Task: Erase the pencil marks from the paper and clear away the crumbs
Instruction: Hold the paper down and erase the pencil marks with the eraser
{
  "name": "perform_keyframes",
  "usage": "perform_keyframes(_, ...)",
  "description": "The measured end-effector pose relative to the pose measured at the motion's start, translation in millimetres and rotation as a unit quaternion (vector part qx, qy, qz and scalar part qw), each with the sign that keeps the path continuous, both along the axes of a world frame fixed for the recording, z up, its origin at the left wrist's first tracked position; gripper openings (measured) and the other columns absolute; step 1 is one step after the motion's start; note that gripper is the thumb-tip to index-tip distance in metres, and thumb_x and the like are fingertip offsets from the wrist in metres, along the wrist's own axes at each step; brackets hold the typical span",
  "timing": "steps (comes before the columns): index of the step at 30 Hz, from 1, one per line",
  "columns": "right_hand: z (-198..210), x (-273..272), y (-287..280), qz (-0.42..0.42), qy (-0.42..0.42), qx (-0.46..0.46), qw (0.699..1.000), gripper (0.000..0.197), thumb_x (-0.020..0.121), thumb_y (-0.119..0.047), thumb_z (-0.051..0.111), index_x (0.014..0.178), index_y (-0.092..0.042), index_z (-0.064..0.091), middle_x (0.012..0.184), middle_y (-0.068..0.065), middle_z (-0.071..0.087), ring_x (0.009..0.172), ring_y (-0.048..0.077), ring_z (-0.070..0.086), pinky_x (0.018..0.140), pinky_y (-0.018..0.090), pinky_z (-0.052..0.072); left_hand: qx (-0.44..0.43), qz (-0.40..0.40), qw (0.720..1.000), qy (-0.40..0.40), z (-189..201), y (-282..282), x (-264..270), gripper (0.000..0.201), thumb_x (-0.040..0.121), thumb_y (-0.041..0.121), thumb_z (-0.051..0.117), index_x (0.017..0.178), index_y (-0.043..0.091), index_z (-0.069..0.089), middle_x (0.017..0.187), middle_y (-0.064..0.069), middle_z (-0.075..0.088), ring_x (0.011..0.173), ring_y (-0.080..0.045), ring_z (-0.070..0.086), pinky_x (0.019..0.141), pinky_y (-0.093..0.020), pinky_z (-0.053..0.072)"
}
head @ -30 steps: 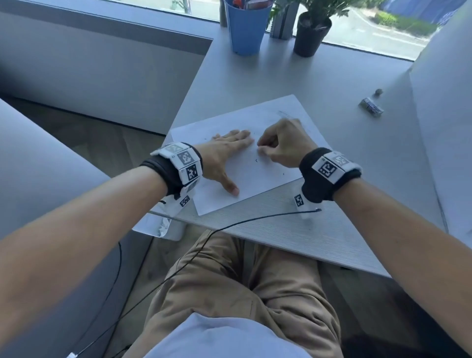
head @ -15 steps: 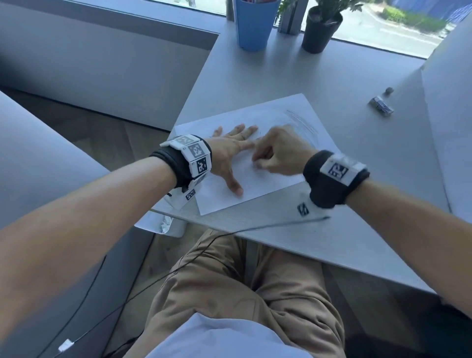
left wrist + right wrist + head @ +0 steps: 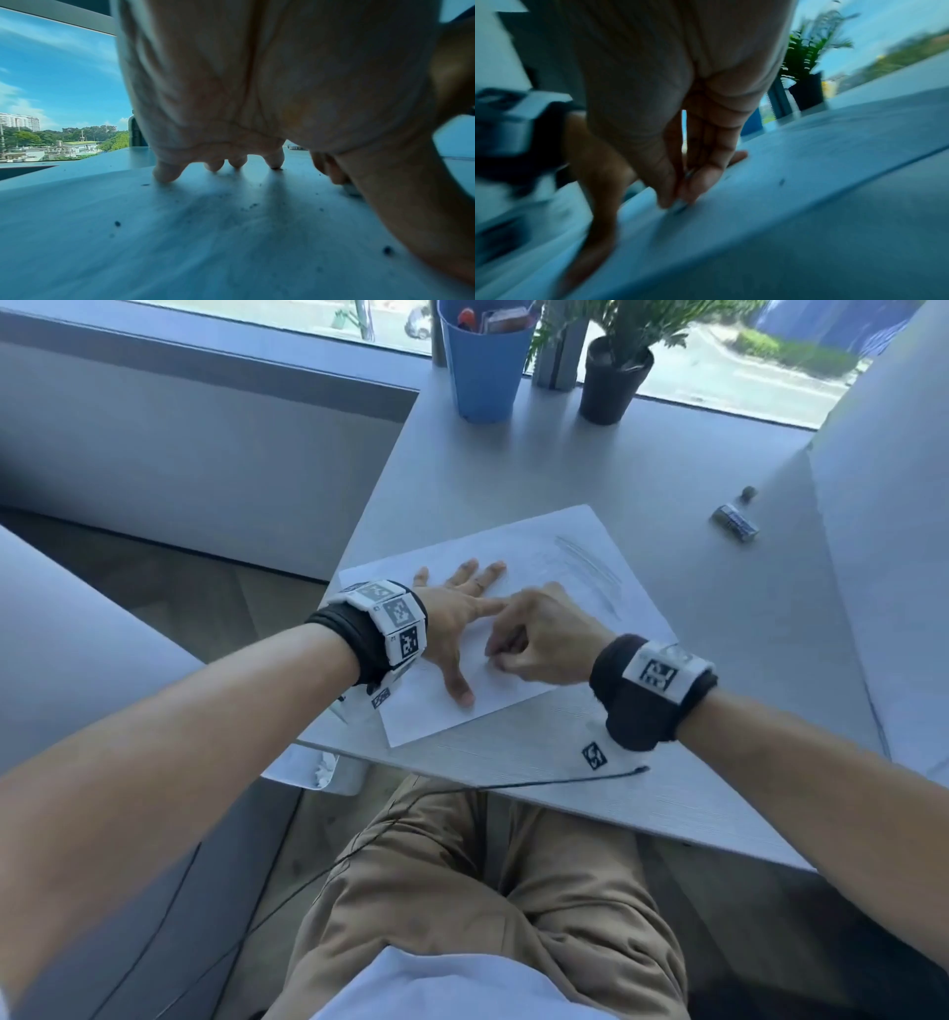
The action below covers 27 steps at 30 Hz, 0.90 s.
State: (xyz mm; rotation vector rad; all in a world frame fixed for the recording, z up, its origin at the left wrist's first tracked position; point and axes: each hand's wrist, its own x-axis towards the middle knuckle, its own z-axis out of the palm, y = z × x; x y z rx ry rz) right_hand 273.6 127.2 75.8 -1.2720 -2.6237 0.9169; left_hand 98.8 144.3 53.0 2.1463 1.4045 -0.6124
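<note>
A white sheet of paper lies on the grey desk, with grey pencil strokes near its far right corner. My left hand lies flat on the sheet with spread fingers, pressing it down. My right hand is just right of it, fingers curled, pinching a small pale eraser against the paper. The eraser is hidden in the head view. Dark crumbs dot the paper under my left hand. My right hand appears blurred.
A blue cup of pens and a black potted plant stand at the window edge. A small wrapped object and a dark bit lie at the right. A white bin sits below the desk's left corner.
My right hand has slid left and toward me across the sheet, close beside my left thumb. The left hand stays flat on the paper.
</note>
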Motion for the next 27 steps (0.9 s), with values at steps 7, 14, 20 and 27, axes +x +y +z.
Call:
perform_keyframes(7,1.5,0.7,0.0,0.0,-0.013,0.005,1.0,0.013,0.071,-0.009,0.069,0.073,-0.016,0.079,0.064,-0.005,0.07,0.063,0.012,0.065,0.062,0.026,0.054,-0.004,-0.008,1.0,0.012,1.0,1.3,0.8,0.15,0.041,0.063,0.09,0.15,0.049,-0.011,0.156,0.008,-0.037,0.144,-0.019,-0.032,0.112,-0.068,-0.008)
perform_keyframes(14,-0.5,3.0,4.0,-0.021,-0.012,0.02,1.0,0.014,0.07,-0.008,0.068,0.07,-0.017,0.078,0.06,-0.009,0.066,0.058,0.009,0.061,0.06,0.02,0.053,-0.004,-0.008,1.0,0.015,4.8,0.4,2.4,0.15,0.042,0.059,0.092,0.15,0.048,-0.012,0.156,0.009,-0.035,0.145,-0.019,-0.031,0.112,-0.068,-0.008)
perform_keyframes(20,1.0,18.3,24.3,-0.1,0.005,0.039,0.994,0.012,0.071,-0.011,0.07,0.073,-0.017,0.08,0.063,-0.002,0.071,0.063,0.015,0.065,0.064,0.03,0.056,-0.003,-0.009,0.999,0.033,7.4,-1.8,5.8,0.15,0.043,0.058,0.092,0.149,0.05,-0.013,0.156,0.009,-0.036,0.145,-0.019,-0.03,0.112,-0.07,-0.001)
perform_keyframes(27,-0.2,18.5,20.7,-0.089,-0.011,0.04,0.995,0.014,0.07,-0.01,0.067,0.072,-0.016,0.079,0.062,-0.001,0.071,0.06,0.016,0.064,0.061,0.029,0.056,-0.01,-0.017,0.998,0.065,11.9,-0.7,14.2,0.15,0.041,0.055,0.093,0.147,0.056,-0.012,0.155,0.007,-0.039,0.145,-0.023,-0.03,0.109,-0.075,0.007)
